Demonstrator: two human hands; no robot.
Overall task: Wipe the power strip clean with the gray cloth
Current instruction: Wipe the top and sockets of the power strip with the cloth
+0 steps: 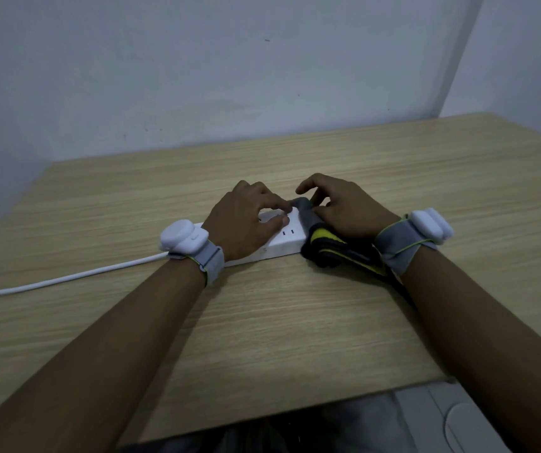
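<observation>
no text, label, brand or number can be read on anything before me. the white power strip [282,243] under my hands shows only its socket slots, and the white units strapped to my wrists are plain. the gray cloth [306,210] bears yellow and black patches but no lettering.

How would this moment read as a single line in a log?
step: wiping | left hand: steadies power strip | right hand: presses gray cloth on strip's end | table
</observation>
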